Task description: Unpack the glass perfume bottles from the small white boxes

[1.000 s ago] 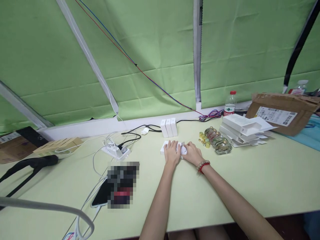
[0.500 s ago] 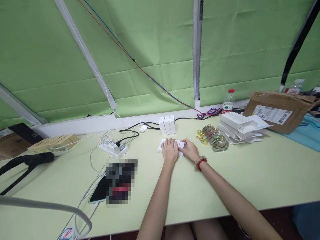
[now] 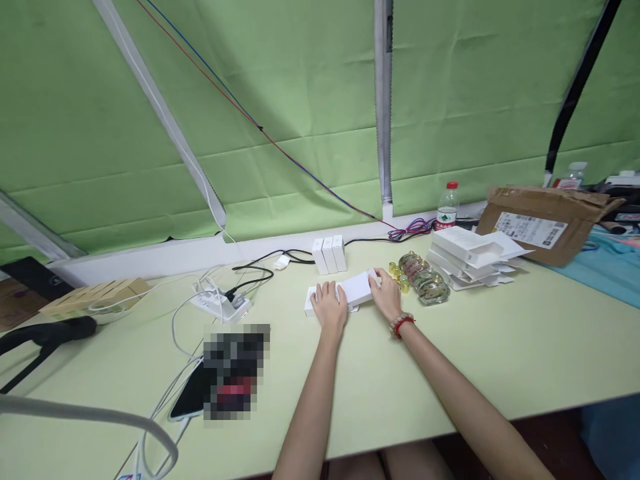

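My left hand (image 3: 330, 307) rests over a small white box (image 3: 310, 301) lying on the table, its fingers curled across the top. From the box's right side a white inner piece (image 3: 356, 288) sticks out, longer than before and slanting up a little. My right hand (image 3: 385, 293) pinches the far right end of that piece between thumb and fingers. Whether the inner piece is a tray or a sleeve I cannot tell. Three upright white boxes (image 3: 329, 255) stand just behind the hands.
Right of the hands are small yellow jars (image 3: 400, 277), a row of round clear-wrapped items (image 3: 425, 279), and a stack of opened white boxes (image 3: 470, 257). A water bottle (image 3: 447, 208) and cardboard box (image 3: 530, 223) stand beyond. A power strip (image 3: 223, 303), cables and phone (image 3: 187, 393) lie left.
My right hand has moved right and slightly up, drawing the white inner piece out of the box. My left hand stays on the box. The whole view has shifted slightly.
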The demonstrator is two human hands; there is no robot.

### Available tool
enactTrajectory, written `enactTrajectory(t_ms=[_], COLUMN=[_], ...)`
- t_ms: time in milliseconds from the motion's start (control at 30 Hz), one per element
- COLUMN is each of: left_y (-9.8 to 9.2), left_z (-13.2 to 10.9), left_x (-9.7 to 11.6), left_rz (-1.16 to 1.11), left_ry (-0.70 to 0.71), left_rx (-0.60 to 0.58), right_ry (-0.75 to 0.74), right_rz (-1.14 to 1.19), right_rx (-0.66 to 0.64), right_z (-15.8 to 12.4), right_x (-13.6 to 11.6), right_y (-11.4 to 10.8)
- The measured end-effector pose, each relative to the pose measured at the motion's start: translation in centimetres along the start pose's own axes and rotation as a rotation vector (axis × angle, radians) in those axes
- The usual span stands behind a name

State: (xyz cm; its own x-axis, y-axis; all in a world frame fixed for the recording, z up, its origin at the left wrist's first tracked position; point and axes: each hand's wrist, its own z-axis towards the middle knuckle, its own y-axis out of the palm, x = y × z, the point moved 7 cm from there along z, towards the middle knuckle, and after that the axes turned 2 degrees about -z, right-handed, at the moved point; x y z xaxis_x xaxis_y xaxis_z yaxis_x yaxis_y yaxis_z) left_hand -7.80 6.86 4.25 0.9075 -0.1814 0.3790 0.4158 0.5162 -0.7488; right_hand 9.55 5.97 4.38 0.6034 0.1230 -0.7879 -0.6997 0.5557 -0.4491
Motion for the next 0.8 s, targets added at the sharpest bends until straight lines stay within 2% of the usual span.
enactTrajectory(t_ms=[167,533,800], left_y=[0.2,0.5,0.8], left_z=[0.2,0.9,1.0], left_x=[-0.1,0.1,0.4], left_rz=[0.023,0.061,0.079], left_ry=[-0.002,0.019,0.047], left_rx=[-0.013,-0.024,-0.074], right_ry=[0.055,-0.151,-0.166], right_rz=[0.004,0.001,0.05], right_rx=[0.033,0.089,0.139], right_z=[0.7,0.3,0.4], right_x=[0.1,-3.0,-3.2], right_y=[-1.1,-2.2,-3.0])
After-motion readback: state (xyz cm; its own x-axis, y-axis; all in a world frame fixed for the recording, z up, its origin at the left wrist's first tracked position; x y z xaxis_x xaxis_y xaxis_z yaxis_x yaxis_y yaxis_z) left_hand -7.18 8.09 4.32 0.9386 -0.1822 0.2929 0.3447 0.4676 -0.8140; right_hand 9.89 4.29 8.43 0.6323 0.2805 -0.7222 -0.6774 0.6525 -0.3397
